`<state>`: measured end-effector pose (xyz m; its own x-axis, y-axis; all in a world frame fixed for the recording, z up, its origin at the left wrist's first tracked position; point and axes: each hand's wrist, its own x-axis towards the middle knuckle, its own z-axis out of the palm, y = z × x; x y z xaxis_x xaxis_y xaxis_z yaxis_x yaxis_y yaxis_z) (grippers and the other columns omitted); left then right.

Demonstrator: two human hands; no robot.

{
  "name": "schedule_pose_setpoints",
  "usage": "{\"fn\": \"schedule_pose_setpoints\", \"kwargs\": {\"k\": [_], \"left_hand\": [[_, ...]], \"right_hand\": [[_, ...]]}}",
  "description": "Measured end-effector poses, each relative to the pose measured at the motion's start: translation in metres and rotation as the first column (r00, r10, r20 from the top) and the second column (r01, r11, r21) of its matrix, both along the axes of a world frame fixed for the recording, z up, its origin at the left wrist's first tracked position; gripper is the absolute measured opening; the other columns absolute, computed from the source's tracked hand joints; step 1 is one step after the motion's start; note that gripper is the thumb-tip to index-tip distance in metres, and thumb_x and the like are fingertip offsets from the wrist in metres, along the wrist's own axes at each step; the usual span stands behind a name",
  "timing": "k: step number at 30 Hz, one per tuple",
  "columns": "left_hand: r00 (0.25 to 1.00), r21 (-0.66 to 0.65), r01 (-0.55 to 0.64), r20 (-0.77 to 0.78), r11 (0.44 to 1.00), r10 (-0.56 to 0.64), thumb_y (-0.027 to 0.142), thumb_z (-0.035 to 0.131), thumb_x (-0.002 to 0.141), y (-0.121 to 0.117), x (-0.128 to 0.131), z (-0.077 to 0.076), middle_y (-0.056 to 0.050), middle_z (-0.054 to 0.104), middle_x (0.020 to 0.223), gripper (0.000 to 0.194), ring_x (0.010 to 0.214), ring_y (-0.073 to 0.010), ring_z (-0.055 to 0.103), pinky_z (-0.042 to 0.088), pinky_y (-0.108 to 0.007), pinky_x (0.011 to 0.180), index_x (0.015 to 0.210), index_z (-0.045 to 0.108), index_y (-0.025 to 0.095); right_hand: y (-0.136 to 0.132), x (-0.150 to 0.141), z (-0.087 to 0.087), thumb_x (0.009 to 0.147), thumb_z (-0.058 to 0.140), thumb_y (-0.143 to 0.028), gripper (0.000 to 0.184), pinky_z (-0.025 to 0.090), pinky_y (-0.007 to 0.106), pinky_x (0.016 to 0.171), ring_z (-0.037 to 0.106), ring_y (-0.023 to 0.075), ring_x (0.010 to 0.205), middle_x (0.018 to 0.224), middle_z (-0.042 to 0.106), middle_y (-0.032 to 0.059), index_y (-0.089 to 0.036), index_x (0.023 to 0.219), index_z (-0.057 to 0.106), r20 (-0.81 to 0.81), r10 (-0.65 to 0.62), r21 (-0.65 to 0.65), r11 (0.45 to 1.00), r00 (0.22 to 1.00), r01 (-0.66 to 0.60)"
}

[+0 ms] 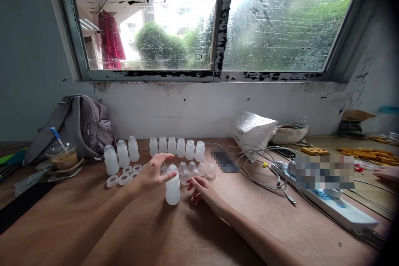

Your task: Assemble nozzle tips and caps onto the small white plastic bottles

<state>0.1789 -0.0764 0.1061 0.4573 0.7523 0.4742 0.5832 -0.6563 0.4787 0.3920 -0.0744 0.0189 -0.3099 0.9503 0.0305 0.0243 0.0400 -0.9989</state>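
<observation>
A frosted white baby bottle [173,191] stands upright on the table in front of me, with a pale cap-like top. My left hand [154,173] is at its upper part, thumb across the bottle's shoulder and fingers spread behind the top; it does not look closed around it. My right hand [202,191] hovers just right of the bottle, fingers loosely bent and apart, close to the clear dome caps [193,170]. White collar rings [124,179] lie beside my left forearm. Behind them stand three topped bottles [123,153] and a row of open bottles [181,148].
A grey backpack [81,124] and an iced drink cup [62,156] are at left. To the right lie coiled cables [258,178], a power strip [346,212] and a silvery white bag [254,129]. Another person's hand [386,172] shows at the far right.
</observation>
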Motion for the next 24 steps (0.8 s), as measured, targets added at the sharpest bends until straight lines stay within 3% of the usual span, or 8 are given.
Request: {"fn": "schedule_pose_setpoints", "kwargs": {"k": [2,5,9,13,16,24], "left_hand": [[0.991,-0.015,0.049,-0.121,0.999,-0.05,0.039,0.052,0.075,0.004,0.001,0.018,-0.003,0.059,0.095,0.028,0.092,-0.0188,0.052,0.042,-0.029,0.079,0.097,0.057,0.022],[0.978,-0.008,0.049,-0.2,0.999,-0.049,0.041,0.051,0.074,0.016,-0.003,0.039,-0.003,0.062,0.09,0.028,0.083,-0.0173,0.055,0.043,-0.026,0.072,0.092,0.06,0.021],[0.968,0.103,-0.136,-0.198,0.985,0.154,0.047,0.049,0.073,0.047,-0.023,0.069,-0.002,0.064,0.092,0.034,0.083,-0.0173,0.057,0.042,-0.024,0.073,0.09,0.062,0.021],[0.879,0.126,-0.348,-0.3,0.929,0.37,0.051,0.05,0.069,0.088,-0.048,0.088,-0.001,0.065,0.09,0.036,0.084,-0.0181,0.057,0.042,-0.022,0.068,0.086,0.064,0.023],[0.783,0.139,-0.476,-0.383,0.869,0.49,0.05,0.051,0.068,0.118,-0.061,0.083,-0.001,0.065,0.095,0.036,0.088,-0.0188,0.056,0.042,-0.022,0.069,0.089,0.063,0.024],[0.678,0.099,-0.622,-0.429,0.777,0.597,0.042,0.055,0.068,0.175,-0.08,0.043,-0.006,0.065,0.097,0.032,0.093,-0.0237,0.056,0.041,-0.029,0.077,0.089,0.065,0.02]], "right_hand": [[0.001,0.001,-0.002,0.075,0.043,-0.054,0.038,0.041,0.019,0.039,0.052,0.0073,0.046,0.076,0.053,-0.0001,-0.019,0.086,0.053,-0.005,0.005,0.009,1.0,1.0,-0.005],[0.004,0.002,-0.005,0.076,0.044,-0.053,0.036,0.04,0.019,0.039,0.053,0.0074,0.047,0.076,0.053,-0.0003,-0.02,0.087,0.053,-0.01,0.009,0.011,1.0,1.0,-0.009],[0.005,0.002,-0.007,0.075,0.044,-0.053,0.037,0.039,0.019,0.038,0.053,0.0071,0.046,0.076,0.053,-0.0004,-0.019,0.087,0.053,0.003,0.015,0.005,1.0,1.0,-0.015],[0.004,0.001,-0.007,0.074,0.044,-0.054,0.038,0.039,0.018,0.038,0.052,0.0069,0.046,0.075,0.053,-0.0007,-0.019,0.087,0.053,0.005,0.013,0.004,1.0,1.0,-0.013],[0.004,0.001,-0.006,0.075,0.044,-0.053,0.037,0.039,0.018,0.038,0.052,0.0069,0.047,0.075,0.053,-0.0007,-0.019,0.087,0.052,0.007,0.021,0.004,1.0,1.0,-0.021],[0.007,0.001,-0.013,0.076,0.043,-0.054,0.036,0.039,0.021,0.039,0.051,0.0084,0.044,0.073,0.054,0.0003,-0.021,0.086,0.053,-0.009,0.006,0.001,1.0,1.0,-0.006]]}}
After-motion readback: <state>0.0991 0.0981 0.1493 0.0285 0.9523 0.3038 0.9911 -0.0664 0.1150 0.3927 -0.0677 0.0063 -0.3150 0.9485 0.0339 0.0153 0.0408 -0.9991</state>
